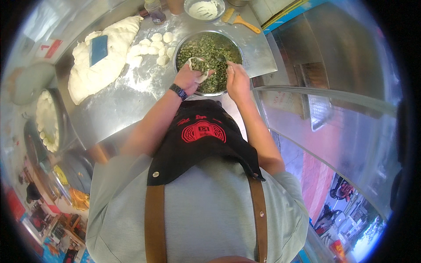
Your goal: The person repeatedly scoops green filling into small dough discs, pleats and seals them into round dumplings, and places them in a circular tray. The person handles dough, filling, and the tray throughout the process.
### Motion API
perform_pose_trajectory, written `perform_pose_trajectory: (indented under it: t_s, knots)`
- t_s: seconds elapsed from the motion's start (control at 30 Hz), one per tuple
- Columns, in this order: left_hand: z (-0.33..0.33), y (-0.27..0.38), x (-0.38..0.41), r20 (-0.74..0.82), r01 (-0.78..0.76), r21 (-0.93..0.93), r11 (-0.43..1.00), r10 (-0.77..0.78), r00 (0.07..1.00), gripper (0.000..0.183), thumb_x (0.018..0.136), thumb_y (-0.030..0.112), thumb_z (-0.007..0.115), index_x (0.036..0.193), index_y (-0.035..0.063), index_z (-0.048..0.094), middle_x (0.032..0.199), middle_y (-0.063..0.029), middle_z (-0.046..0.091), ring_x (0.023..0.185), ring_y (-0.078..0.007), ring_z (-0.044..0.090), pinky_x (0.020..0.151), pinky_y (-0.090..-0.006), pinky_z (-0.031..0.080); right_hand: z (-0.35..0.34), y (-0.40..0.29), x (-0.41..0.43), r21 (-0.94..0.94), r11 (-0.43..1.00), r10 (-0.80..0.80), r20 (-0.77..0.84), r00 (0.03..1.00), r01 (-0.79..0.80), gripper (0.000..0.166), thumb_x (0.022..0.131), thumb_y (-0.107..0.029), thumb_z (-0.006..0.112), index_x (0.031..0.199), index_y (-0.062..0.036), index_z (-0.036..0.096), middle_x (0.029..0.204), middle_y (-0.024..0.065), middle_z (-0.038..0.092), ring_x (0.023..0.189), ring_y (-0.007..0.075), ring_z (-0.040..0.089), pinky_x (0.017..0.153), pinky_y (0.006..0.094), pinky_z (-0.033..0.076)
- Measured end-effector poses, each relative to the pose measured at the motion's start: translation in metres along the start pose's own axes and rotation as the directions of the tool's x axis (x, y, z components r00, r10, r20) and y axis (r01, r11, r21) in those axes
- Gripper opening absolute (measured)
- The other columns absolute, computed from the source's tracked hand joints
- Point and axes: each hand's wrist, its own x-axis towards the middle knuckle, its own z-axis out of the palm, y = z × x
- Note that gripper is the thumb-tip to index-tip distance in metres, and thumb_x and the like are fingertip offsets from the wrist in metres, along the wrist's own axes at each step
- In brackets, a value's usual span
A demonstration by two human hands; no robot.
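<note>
My left hand, with a dark watch at the wrist, holds a dough wrapper over the left part of a metal bowl. Chopped green filling lies in the wrapper and fills much of the bowl. At the bowl's right side, my right hand grips a spoon, whose dark head is at the filling. Left of the bowl, several small dough pieces lie on the floured metal table.
A large dough mass bears a blue scraper at left. Behind the filling stand a bowl of white powder, a jar and a pastry brush. A round pan with dough pieces sits far left.
</note>
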Motion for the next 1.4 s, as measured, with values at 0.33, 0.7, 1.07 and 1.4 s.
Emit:
perform_pose_trajectory:
  t_s: [0.33,0.7,1.07,1.4]
  knots:
    - [-0.021,0.003,0.002,-0.019,-0.009,-0.001,1.000,0.009,1.000,0.065,0.078,-0.021,0.038,0.139,0.0030,0.038,0.137,-0.0226,0.048,0.119,-0.0400,0.059,0.097,-0.0511,0.055,-0.009,0.018,0.004,0.764,0.435,0.560,0.184,0.807,-0.477,0.031,0.104,-0.011,0.040,0.116,0.0062,0.063,0.084,0.0100,0.065,0.066,0.0161,0.063,0.060,0.0293,0.053]
    - [-0.002,-0.026,0.025,-0.035,0.000,-0.065,0.998,-0.002,0.999,0.045,0.088,-0.009,0.063,0.127,0.0064,0.045,0.119,-0.0121,0.060,0.105,-0.0254,0.063,0.087,-0.0426,0.058,-0.017,-0.056,-0.033,-0.109,0.956,-0.267,0.048,0.963,0.271,0.024,0.100,-0.007,0.051,0.120,0.0017,0.062,0.096,0.0168,0.065,0.076,0.0214,0.065,0.070,0.0361,0.052]
    - [-0.008,-0.013,0.008,-0.037,0.085,-0.181,0.980,-0.093,0.995,0.056,0.087,-0.020,0.036,0.139,0.0000,0.039,0.132,-0.0244,0.054,0.117,-0.0402,0.060,0.101,-0.0478,0.054,-0.008,0.015,-0.017,-0.103,0.990,-0.089,0.082,0.993,0.098,0.023,0.098,-0.014,0.055,0.109,0.0002,0.070,0.089,0.0158,0.066,0.074,0.0283,0.066,0.070,0.0350,0.052]
    - [-0.004,-0.016,0.000,0.040,0.223,-0.241,0.945,-0.220,0.975,0.063,0.080,-0.022,0.036,0.138,0.0007,0.042,0.133,-0.0227,0.053,0.122,-0.0418,0.056,0.107,-0.0534,0.049,0.008,-0.003,0.020,0.564,0.640,0.477,0.242,0.845,-0.522,0.023,0.099,-0.015,0.056,0.096,0.0036,0.069,0.073,0.0046,0.064,0.066,0.0119,0.058,0.061,0.0277,0.047]
